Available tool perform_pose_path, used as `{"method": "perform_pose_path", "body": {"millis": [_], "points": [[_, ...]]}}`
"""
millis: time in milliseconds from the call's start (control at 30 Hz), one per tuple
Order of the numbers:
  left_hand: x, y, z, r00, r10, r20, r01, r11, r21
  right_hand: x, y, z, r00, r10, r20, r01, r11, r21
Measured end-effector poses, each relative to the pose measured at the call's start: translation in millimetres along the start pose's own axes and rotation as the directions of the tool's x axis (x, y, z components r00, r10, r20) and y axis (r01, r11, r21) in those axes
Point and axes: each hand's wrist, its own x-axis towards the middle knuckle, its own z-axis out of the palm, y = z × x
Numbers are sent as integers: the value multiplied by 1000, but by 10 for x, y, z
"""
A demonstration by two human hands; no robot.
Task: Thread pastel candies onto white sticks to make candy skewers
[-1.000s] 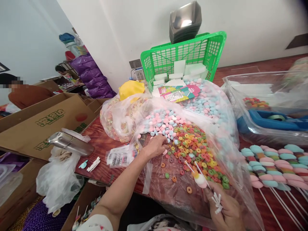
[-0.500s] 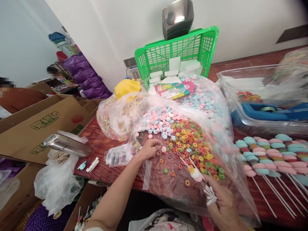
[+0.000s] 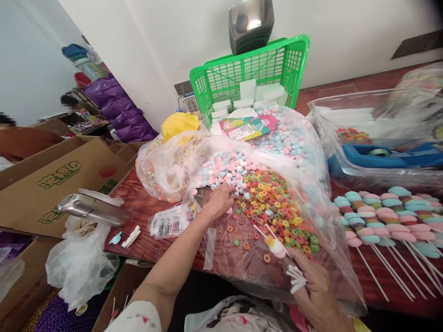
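At the near edge of the pink and blue marshmallow pile (image 3: 231, 169), my left hand (image 3: 221, 201) reaches down with curled fingers. A blue marshmallow (image 3: 236, 195) lies at its fingertips; whether it is pinched is unclear. A loose pink marshmallow (image 3: 229, 210) sits just below. My right hand (image 3: 311, 281) is closed on several white sticks (image 3: 296, 277). From the same hand, a skewer with a yellowish gummy piece and pale marshmallows (image 3: 277, 247) points up and left. Gummy rings (image 3: 277, 203) in many colours are heaped between the hands on clear plastic.
Finished marshmallow skewers (image 3: 387, 216) lie stacked at right, below a clear tub (image 3: 387, 173) with a blue tape dispenser. A green basket (image 3: 249, 60) stands at the back. Left are a steel flask (image 3: 93, 208), a bagged candy heap (image 3: 166, 166) and cardboard boxes (image 3: 69, 184). Other people sit far left.
My left hand has moved up and away from the loose pink marshmallow to the edge of the marshmallow pile. The right hand keeps its sticks and skewer. The whole view has shifted slightly.
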Motion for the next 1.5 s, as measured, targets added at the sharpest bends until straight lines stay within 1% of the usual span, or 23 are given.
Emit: {"method": "perform_pose_path", "body": {"millis": [100, 267, 367, 533, 700, 800, 867, 933, 1000, 1100, 1200, 1333, 1433, 1500], "points": [[-62, -67, -53, 1000, -17, -11, 16, 999, -51, 30, -4, -29, 999, -47, 19, 47, 999, 15], [-244, -196, -178, 997, -79, 18, 81, 984, -156, 13, -18, -7, 999, -44, 6, 44, 998, 35], [-326, -201, -138, 996, -83, 25, 86, 981, -174, 8, -22, 4, 999, -33, 11, 32, 999, 39], [-445, -129, -22, 997, -59, -44, 51, 985, -162, 11, -8, 8, 998, -33, 62, 32, 999, 26], [-548, -157, -9, 998, -32, -54, 24, 989, -148, -20, 20, 21, 998, -41, 48, 41, 999, 8], [-562, -201, -9, 994, -88, -64, 73, 975, -210, -41, 22, 40, 998, -43, 54, 42, 999, 24], [-567, -210, -15, 992, -125, -23, 116, 964, -240, -49, 18, 47, 997, -47, 59, 45, 998, 46], [-575, -198, -28, 991, -130, 30, 133, 966, -220, -51, 14, 46, 998, -34, 53, 32, 998, 52], [-578, -176, -41, 993, -111, 48, 118, 978, -173, -49, 11, 41, 999, -26, 38, 24, 999, 44], [-557, -166, -51, 996, -87, 17, 88, 990, -107, -44, 7, 36, 998, -31, 49, 28, 998, 48], [-511, -204, -60, 997, -74, -22, 73, 997, -36, -44, 5, 40, 996, -24, 83, 20, 998, 59], [-470, -252, -103, 998, -41, -43, 42, 999, 21, -55, 8, 51, 997, -18, 70, 14, 998, 61], [-438, -206, -131, 998, -14, -66, 17, 999, 34, -65, 23, 63, 998, -8, 66, 3, 998, 70], [-391, -136, -124, 999, 12, -40, -10, 998, 54, -70, 39, 71, 997, -11, 74, 7, 998, 64]]}}
